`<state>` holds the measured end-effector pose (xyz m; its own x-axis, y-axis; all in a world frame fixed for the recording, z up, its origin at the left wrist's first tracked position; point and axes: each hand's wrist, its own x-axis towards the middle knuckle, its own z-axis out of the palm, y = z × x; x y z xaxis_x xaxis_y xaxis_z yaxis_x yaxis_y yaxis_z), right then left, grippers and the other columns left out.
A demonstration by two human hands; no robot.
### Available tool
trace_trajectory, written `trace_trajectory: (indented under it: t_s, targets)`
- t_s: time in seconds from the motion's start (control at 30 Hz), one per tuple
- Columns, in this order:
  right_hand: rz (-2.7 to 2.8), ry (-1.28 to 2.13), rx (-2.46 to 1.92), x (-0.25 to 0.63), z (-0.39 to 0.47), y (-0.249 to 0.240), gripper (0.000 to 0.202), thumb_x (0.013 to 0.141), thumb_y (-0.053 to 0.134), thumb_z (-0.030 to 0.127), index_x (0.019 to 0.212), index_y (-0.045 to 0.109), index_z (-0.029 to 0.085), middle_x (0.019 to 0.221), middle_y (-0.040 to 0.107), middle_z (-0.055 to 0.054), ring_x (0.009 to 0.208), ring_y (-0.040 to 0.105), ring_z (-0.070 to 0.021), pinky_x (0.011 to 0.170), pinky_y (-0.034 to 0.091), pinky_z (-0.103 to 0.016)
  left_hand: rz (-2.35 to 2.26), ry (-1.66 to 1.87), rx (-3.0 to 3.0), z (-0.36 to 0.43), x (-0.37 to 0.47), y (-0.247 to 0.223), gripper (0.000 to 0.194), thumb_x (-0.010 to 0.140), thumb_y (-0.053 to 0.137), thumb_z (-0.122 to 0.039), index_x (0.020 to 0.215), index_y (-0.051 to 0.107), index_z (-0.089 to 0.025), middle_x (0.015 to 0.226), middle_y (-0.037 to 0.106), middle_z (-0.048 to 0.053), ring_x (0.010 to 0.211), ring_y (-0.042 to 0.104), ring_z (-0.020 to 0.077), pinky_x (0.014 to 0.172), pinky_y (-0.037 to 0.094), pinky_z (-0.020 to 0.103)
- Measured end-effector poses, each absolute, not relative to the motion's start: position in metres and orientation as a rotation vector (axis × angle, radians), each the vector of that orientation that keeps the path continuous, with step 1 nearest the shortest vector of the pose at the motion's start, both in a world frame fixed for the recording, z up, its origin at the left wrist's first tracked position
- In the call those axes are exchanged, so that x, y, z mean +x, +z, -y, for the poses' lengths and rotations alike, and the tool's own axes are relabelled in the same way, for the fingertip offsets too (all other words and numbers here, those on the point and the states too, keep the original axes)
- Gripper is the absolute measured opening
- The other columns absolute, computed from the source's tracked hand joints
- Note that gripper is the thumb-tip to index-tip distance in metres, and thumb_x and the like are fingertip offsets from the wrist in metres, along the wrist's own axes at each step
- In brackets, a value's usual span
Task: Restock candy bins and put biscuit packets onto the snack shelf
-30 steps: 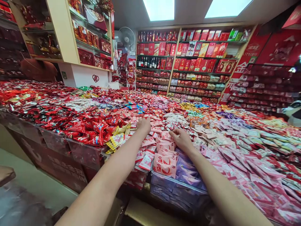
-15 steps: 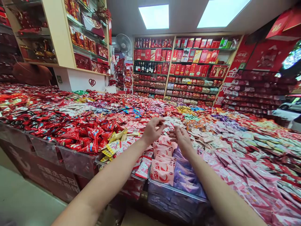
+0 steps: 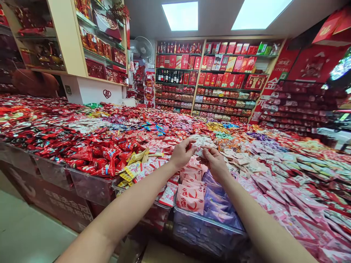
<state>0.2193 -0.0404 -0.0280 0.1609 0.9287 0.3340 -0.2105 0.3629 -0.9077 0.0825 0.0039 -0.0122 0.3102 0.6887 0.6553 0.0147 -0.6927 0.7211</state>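
Observation:
My left hand (image 3: 182, 154) and my right hand (image 3: 215, 163) meet over the middle of the candy display. Between their pinched fingertips is a small white candy packet (image 3: 198, 150), hard to tell from the white packets (image 3: 204, 140) lying just behind. Below my hands, a clear plastic bin (image 3: 208, 221) holds upright pink packets (image 3: 190, 199) on its left and purple packets (image 3: 219, 208) on its right. White-and-pink packets (image 3: 168, 194) and yellow packets (image 3: 131, 171) lie left of that bin, near my left forearm.
Red wrapped candies (image 3: 90, 155) heap up at the left, in clear bins along the counter edge. Pink packets (image 3: 290, 204) spread to the right. Shelves (image 3: 204, 78) of red boxes and bottles stand at the back, with a fan (image 3: 144, 47) beside them. A person's shoulder (image 3: 35, 83) shows far left.
Both hands have come slightly lower, and the right fingers have curled in from a looser spread to a pinch at the white packet. The piles look the same.

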Motion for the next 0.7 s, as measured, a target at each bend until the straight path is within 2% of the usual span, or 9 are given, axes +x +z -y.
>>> trace_trajectory:
  t_s: [0.07,0.3,0.47,0.53,0.7]
  targets:
    - [1.064,0.978,-0.832,0.22,0.04,-0.027,0.042,0.06,0.071,0.048,0.089,0.06,0.02,0.067,0.062,0.004,0.054,0.061,-0.0096,0.05,0.047,-0.021,-0.603,1.429,1.926,-0.005,0.084,-0.012,0.023,0.075,0.054,-0.02,0.098,0.055,-0.015,0.06,0.045,-0.005,0.056,0.045,0.0079,0.053,0.038,0.02]
    - [0.972,1.002,-0.811,0.22,0.041,-0.024,0.039,0.055,0.075,0.044,0.082,0.062,0.019,0.069,0.064,0.002,0.053,0.06,-0.0091,0.049,0.049,-0.021,-0.558,1.452,1.826,-0.002,0.087,-0.01,0.03,0.076,0.054,-0.02,0.105,0.048,-0.015,0.058,0.043,-0.007,0.05,0.041,0.0058,0.048,0.034,0.018]
    - [0.926,0.913,-0.83,0.222,0.039,-0.024,0.042,0.05,0.077,0.045,0.077,0.06,0.018,0.063,0.061,0.004,0.049,0.058,-0.0093,0.047,0.048,-0.022,-0.572,1.44,1.855,-0.006,0.086,-0.012,0.032,0.08,0.049,-0.022,0.11,0.046,-0.014,0.062,0.048,-0.005,0.052,0.045,0.0064,0.05,0.037,0.018]
    - [0.933,0.883,-0.852,0.223,0.039,-0.025,0.042,0.049,0.077,0.046,0.075,0.06,0.018,0.062,0.06,0.004,0.048,0.057,-0.0089,0.047,0.048,-0.023,-0.597,1.394,1.914,-0.006,0.086,-0.015,0.033,0.079,0.052,-0.025,0.11,0.048,-0.014,0.065,0.052,-0.004,0.054,0.048,0.0068,0.051,0.039,0.018]
    - [1.068,0.732,-0.996,0.226,0.038,-0.031,0.039,0.056,0.072,0.049,0.075,0.063,0.016,0.064,0.061,0.001,0.054,0.057,-0.0101,0.047,0.045,-0.021,-0.778,1.369,2.046,-0.011,0.077,-0.008,0.023,0.075,0.059,-0.026,0.094,0.061,-0.016,0.064,0.057,-0.003,0.057,0.052,0.0086,0.055,0.041,0.019]
